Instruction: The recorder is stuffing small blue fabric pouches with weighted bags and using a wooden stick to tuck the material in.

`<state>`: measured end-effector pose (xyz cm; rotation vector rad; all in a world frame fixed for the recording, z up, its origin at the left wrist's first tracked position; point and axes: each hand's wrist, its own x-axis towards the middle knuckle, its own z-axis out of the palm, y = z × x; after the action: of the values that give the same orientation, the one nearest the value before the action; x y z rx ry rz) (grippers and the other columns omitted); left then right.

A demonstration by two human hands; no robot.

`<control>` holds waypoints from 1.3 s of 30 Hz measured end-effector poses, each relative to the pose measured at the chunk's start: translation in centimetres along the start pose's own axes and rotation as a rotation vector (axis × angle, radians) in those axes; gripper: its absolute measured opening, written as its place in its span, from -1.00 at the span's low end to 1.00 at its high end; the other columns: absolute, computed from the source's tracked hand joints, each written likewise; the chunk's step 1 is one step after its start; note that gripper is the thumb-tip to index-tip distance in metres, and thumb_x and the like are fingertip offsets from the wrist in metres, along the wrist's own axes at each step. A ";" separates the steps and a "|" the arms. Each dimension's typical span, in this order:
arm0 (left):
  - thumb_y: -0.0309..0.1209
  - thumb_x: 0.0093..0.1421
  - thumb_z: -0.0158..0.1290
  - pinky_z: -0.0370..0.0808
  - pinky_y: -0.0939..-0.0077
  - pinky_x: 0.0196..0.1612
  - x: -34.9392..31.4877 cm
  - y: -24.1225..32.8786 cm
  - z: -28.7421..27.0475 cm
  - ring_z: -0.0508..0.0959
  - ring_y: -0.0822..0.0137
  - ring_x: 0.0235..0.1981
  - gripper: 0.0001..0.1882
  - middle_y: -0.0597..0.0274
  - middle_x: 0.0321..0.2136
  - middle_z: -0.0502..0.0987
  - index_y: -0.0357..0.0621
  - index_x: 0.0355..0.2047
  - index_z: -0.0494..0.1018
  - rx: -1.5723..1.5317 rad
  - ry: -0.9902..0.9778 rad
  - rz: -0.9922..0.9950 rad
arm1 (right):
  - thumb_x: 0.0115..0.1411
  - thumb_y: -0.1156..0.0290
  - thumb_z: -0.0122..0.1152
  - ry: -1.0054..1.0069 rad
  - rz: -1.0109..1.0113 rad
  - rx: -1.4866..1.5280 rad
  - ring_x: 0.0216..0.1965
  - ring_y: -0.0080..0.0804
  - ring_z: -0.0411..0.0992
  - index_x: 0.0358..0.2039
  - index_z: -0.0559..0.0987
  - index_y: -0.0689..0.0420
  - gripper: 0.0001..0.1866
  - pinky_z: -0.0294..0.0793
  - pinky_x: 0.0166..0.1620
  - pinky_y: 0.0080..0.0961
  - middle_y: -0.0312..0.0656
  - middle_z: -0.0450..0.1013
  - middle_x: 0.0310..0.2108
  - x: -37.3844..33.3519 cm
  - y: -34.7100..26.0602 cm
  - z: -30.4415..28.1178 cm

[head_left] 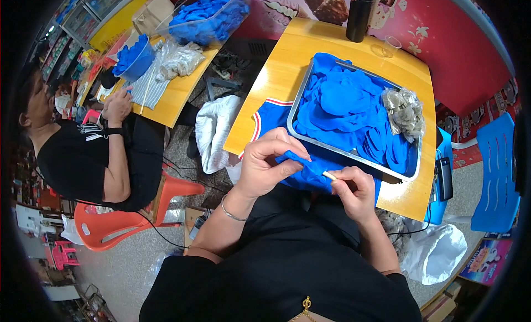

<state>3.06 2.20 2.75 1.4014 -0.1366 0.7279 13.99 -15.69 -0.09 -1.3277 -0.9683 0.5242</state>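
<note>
Right between my two hands sits the small blue piece, just in front of the metal tray and over the blue cloth with red and white trim on the table. My left hand has it pinched between thumb and fingers, so the piece stretches away from that grip to the right and slightly downward. On that far side my right hand holds a short pale stick between thumb and forefinger. Its long axis slants from my right fingertips up and left, and its exposed end meets the blue piece; whether it goes inside or only presses against it, I cannot tell. Of my two hands, the left has the firmer claim on the blue piece, while the right reaches it only by way of the stick. My left forearm comes up from the lower left, back of the hand upward, a bracelet round the wrist; my right forearm rises from the lower right, knuckles curled and thumb turned inward. Beyond both, a heap of blue pieces fills most of the tray.
</note>
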 end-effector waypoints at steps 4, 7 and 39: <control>-0.63 -0.05 0.16 0.37 0.70 -0.39 0.1 0.2 -0.2 0.45 0.50 -0.41 -0.86 0.22 -0.43 0.51 -0.21 -0.43 0.54 0.118 -0.021 -0.003 | 0.08 0.62 0.09 0.044 -0.071 -0.105 -0.53 -0.56 0.43 -0.41 0.50 0.32 -0.94 0.41 -0.46 -0.67 -0.08 0.51 -0.41 0.0 -0.5 0.0; -0.66 -0.09 0.16 0.38 0.69 -0.38 0.3 0.6 -0.1 0.47 0.48 -0.41 -0.84 0.24 -0.44 0.52 -0.21 -0.44 0.55 0.101 -0.035 -0.027 | 0.08 0.61 0.09 0.017 0.027 -0.019 -0.53 -0.53 0.44 -0.40 0.51 0.31 -0.93 0.41 -0.46 -0.66 -0.08 0.51 -0.43 -0.1 -1.2 -0.1; -0.35 0.03 0.16 0.36 0.66 -0.46 0.0 1.8 0.5 0.41 0.43 -0.49 -0.71 0.24 -0.54 0.38 -0.36 -0.33 0.54 0.135 -0.101 -0.096 | 0.05 0.62 0.10 0.017 -0.152 -0.292 -0.62 -0.48 0.40 -0.28 0.55 0.23 -0.81 0.35 -0.53 -0.62 -0.18 0.43 -0.60 0.4 -1.2 0.6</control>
<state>2.26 1.73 4.38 1.5641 -0.0998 0.5952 13.46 -15.32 1.14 -1.4992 -1.1525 0.2610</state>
